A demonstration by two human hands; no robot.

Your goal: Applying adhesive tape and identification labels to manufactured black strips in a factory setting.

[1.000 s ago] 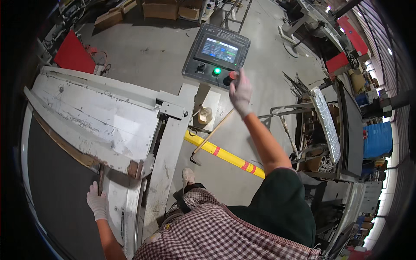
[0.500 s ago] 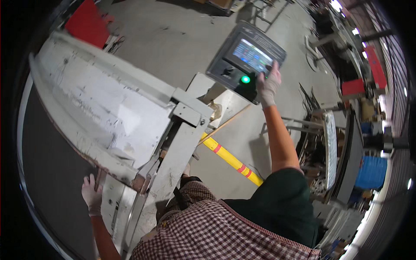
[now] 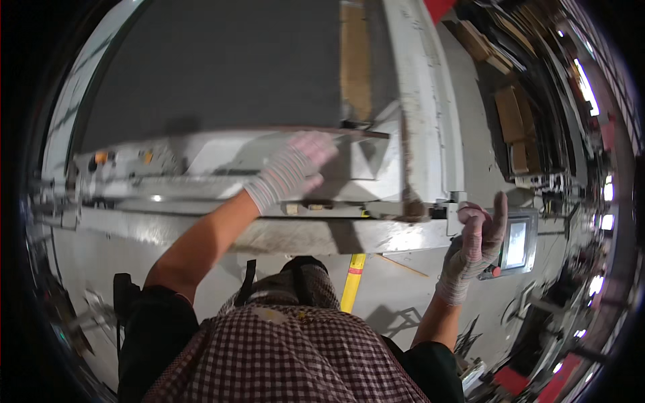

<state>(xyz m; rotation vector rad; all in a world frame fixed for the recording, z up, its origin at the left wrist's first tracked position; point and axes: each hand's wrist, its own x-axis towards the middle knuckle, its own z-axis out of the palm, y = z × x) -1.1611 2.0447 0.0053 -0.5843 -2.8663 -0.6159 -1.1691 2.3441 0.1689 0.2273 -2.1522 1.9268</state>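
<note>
Dk grey panel lies upper L, its near edge along a pale ledge. Gloved L hand is over ledge, nr panel edge; thumb apart from fingers, tips blurred, can't tell if touching. Brown strip at panel's R side, yellow bar lower down. Gloved R hand partly in front of control box; fingers apart, 1 pointing up, others bent.

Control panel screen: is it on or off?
On: the control panel screen glows pale, beside the right hand in this view; its contents are too washed out.
</note>
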